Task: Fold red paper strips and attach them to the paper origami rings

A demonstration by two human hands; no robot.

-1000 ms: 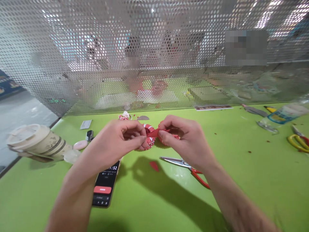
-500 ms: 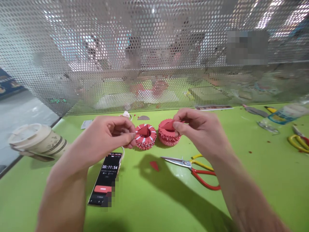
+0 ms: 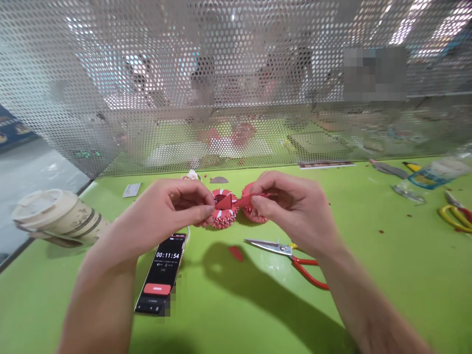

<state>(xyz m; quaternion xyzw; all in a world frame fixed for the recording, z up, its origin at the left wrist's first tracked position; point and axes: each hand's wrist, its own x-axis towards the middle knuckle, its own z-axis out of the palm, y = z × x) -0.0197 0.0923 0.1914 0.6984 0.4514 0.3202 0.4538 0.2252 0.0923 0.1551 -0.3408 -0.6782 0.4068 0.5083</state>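
Observation:
Between thumb and fingers, my left hand (image 3: 184, 201) pinches a small red pointed paper piece (image 3: 224, 200). My right hand (image 3: 282, 196) pinches another red paper piece (image 3: 245, 199), whose tip meets or nearly meets the left one; I cannot tell if they touch. Behind and below the left piece sits a red and white paper ring (image 3: 224, 221) with a jagged edge. A second red paper ring (image 3: 248, 189) stands close to its right, partly hidden by my right hand. One loose red scrap (image 3: 236, 253) lies in front of the rings.
Scissors (image 3: 275, 247) with red and yellow handles lie by my right wrist. A phone (image 3: 160, 275) showing a timer is near my left forearm, with a paper cup (image 3: 59, 216) farther left. A perforated metal screen (image 3: 236, 98) borders the green table (image 3: 221, 305). A clear plastic cup (image 3: 438, 173) lies right.
My right hand has moved left with its red paper piece, from over the right ring to the left hand's piece. My left hand has shifted slightly right.

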